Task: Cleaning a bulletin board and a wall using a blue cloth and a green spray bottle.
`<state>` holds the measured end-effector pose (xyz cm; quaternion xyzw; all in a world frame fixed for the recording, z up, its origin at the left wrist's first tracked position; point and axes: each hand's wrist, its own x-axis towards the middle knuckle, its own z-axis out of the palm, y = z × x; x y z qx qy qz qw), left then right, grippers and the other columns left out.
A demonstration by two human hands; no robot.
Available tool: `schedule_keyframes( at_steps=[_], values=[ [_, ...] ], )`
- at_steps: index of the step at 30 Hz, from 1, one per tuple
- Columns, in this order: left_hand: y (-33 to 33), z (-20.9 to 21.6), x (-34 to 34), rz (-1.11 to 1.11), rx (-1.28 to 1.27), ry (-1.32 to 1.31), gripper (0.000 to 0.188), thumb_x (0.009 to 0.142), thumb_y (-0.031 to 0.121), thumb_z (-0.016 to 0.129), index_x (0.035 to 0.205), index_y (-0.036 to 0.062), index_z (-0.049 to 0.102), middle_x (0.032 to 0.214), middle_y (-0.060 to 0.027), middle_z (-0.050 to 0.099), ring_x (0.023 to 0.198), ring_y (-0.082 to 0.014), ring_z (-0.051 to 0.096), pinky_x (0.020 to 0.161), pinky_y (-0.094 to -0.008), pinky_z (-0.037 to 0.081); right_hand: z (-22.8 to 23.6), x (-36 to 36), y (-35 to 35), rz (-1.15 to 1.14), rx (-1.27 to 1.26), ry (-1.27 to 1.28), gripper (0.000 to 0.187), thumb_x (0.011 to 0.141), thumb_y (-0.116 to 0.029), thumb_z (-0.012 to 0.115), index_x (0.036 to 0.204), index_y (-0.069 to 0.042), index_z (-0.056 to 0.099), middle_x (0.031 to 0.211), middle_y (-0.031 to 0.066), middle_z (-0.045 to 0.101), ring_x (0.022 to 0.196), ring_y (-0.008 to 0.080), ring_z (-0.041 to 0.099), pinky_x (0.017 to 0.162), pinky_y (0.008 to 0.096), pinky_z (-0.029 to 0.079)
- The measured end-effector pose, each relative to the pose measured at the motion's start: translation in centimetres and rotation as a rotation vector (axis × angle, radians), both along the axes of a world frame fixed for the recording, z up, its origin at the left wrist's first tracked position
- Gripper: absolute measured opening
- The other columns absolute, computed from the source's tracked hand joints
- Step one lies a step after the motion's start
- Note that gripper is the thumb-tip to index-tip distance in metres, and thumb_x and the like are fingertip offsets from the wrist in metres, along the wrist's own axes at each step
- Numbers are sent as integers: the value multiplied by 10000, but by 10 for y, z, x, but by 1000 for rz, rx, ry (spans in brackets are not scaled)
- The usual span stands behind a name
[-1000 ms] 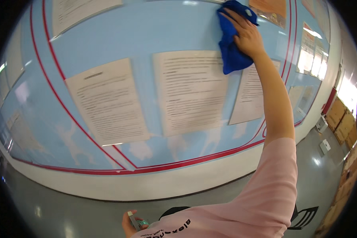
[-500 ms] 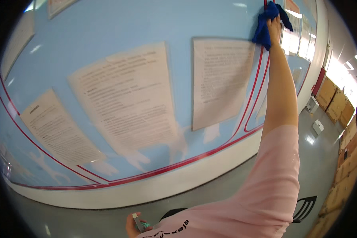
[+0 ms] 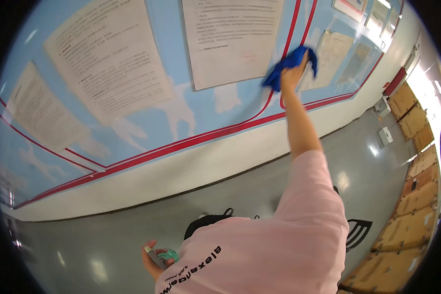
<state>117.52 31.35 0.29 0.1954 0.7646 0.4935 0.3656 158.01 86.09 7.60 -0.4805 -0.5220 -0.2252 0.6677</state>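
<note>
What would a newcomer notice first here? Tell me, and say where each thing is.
First, the vivid blue cloth in the right hand, held up at the light-blue board, over its red lines, right of the picture's centre. Then the large printed sheets on the board at upper left, and the brown boxes lined along the right edge.

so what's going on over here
Someone in a pink shirt has a blue cloth in the right hand, arm stretched out to a light blue notice board. The cloth is between two sheets of paper, over part of the red lines. The left hand, low by the body, holds a grey and teal thing, too small to make out clearly.
</note>
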Motion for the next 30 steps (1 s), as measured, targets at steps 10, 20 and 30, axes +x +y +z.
schedule_keyframes(
  at_steps=[10, 20, 30],
  values=[
    [-57, -15, 83, -20, 181, 44, 727, 570, 173, 842, 1206, 101, 498, 1021, -51, 520, 804, -128, 555, 577, -230, 410, -181, -84, -93, 205, -536, 77, 764, 786, -21, 502, 1447, 92, 136, 1517, 317, 80, 1373, 530, 142, 1151, 502, 157],
    [-22, -29, 138, -192, 363, 189, 698, 633, 260, 846, 1212, 61, 511, 1127, -14, 557, 742, -121, 604, 493, -195, 371, 25, 7, -24, 104, -136, -58, 709, 797, -78, 528, 1434, 55, 247, 1516, 254, 182, 1359, 500, 213, 1136, 505, 199],
    [107, -2, 261, -242, 235, 74, 600, 643, -54, 664, 1192, 144, 526, 824, -76, 569, 610, -76, 535, 447, -189, 350, 181, 89, 1, 218, 167, -563, 763, 701, -130, 632, 1420, -133, 378, 1476, 109, 347, 1316, 381, 343, 1104, 476, 277]
  ],
)
